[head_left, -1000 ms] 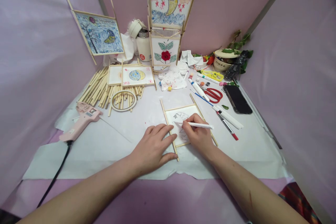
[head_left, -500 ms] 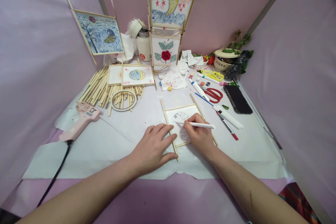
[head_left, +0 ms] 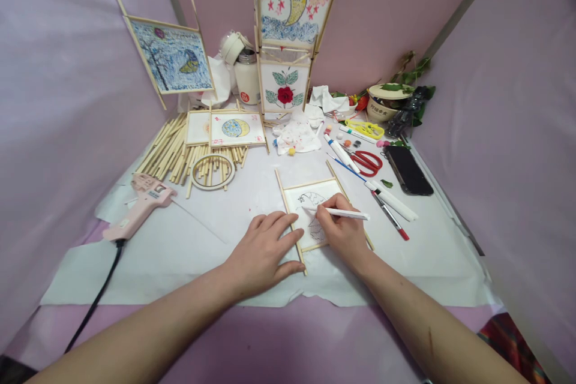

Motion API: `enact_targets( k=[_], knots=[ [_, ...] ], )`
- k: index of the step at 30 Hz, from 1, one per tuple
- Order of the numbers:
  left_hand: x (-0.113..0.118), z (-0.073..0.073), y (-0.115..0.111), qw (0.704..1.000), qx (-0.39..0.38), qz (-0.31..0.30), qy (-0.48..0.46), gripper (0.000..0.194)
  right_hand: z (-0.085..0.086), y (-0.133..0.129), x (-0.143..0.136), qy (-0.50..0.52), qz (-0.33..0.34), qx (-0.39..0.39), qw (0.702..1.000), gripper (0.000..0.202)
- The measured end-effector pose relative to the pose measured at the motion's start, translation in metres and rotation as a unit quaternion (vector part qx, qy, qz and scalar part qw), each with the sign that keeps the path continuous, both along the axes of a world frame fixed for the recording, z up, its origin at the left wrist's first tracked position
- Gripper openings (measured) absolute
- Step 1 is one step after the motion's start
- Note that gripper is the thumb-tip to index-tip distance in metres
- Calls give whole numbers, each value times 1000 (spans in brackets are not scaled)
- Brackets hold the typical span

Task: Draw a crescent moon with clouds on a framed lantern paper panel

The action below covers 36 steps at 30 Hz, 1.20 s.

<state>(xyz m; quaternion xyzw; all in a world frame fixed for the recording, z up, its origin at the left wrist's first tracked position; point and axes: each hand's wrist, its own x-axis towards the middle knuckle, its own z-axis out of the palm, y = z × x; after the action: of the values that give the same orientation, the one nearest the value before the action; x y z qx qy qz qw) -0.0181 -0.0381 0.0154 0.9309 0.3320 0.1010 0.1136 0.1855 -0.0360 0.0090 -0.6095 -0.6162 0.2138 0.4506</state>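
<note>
A white sheet set in a frame of thin wooden sticks lies flat in front of me, with a dark line drawing of a moon-like curve and a small star. My right hand grips a white pen, its tip on the sheet left of the curve. Part of the drawing is hidden under that hand. Spread fingers of my left hand rest against the frame's left stick and hold nothing.
A pink glue gun, a roll of tape and a pile of wooden sticks lie left. To the right are red-handled scissors, markers and a phone. Framed pictures stand behind.
The pen and my right hand have shifted very slightly to the right. My left hand stays in place.
</note>
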Motion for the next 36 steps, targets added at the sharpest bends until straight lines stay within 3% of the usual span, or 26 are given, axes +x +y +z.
enact_targets(
  k=[36],
  knots=[
    [-1, -1, 0, 1000, 0, 0, -12, 51, 2, 0, -1, -7, -16, 9, 1000, 18]
  ],
)
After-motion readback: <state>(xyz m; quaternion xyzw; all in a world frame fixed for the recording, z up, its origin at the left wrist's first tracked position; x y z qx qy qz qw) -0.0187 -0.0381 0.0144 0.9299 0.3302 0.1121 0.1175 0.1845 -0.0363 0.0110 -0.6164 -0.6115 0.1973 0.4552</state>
